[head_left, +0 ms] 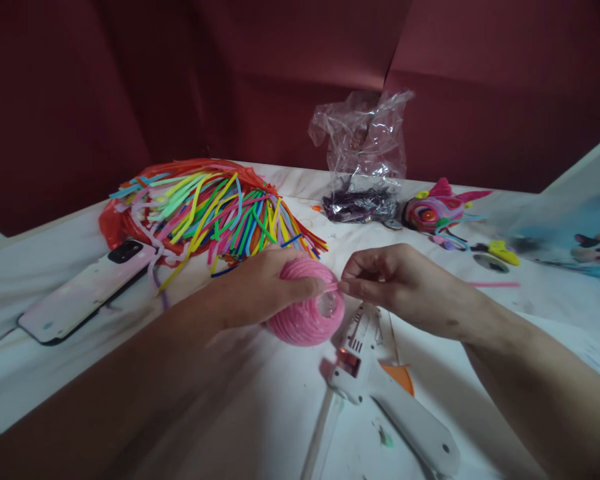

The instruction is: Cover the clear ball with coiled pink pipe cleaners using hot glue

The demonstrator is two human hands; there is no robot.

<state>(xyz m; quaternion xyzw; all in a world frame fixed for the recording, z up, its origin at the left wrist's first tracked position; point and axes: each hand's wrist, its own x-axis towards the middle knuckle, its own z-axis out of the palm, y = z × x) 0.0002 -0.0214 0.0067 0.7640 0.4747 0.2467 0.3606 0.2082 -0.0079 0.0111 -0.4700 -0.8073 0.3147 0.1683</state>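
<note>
My left hand (pixel 260 285) grips a pink ball (pixel 305 320) wound round with pink cord, with a small clear patch showing on its right side. My right hand (pixel 395 283) pinches the loose end of the pink cord (pixel 333 287) right beside the ball, thumb and forefinger pressed together. Both hands hover just above the white table (pixel 260 413). A white hot glue gun (pixel 380 380) lies on the table directly below my right hand, its nozzle pointing toward the ball.
A heap of colourful strips (pixel 215 210) lies at the back left, next to a phone (pixel 87 290). Behind are a clear plastic bag (pixel 365 160) with dark bits, a colourful wound figure (pixel 437 210), a yellow piece (pixel 503 252) and a loose pink strip (pixel 495 285).
</note>
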